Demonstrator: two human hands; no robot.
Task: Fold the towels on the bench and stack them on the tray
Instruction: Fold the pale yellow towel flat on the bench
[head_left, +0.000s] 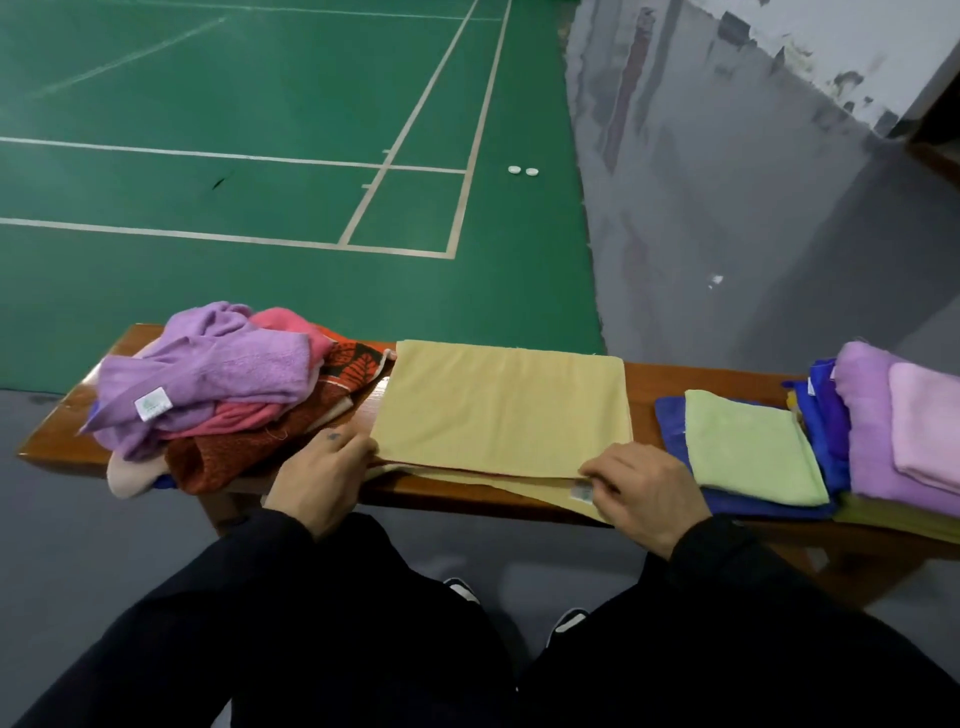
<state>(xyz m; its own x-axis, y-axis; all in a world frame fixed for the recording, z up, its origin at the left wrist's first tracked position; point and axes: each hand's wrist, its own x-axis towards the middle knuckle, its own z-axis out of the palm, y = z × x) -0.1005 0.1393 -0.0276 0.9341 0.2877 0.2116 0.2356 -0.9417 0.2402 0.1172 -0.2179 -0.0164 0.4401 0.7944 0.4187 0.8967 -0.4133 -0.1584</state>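
One pale yellow cloth towel (501, 408) lies folded on the brown wooden bench (696, 376) — the left hand (317, 480) and right hand (641, 501), two together, pinch its near corners.

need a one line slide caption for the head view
Both hands, left and right, hold the near edge of a folded yellow towel on the bench, between unfolded and folded towels.
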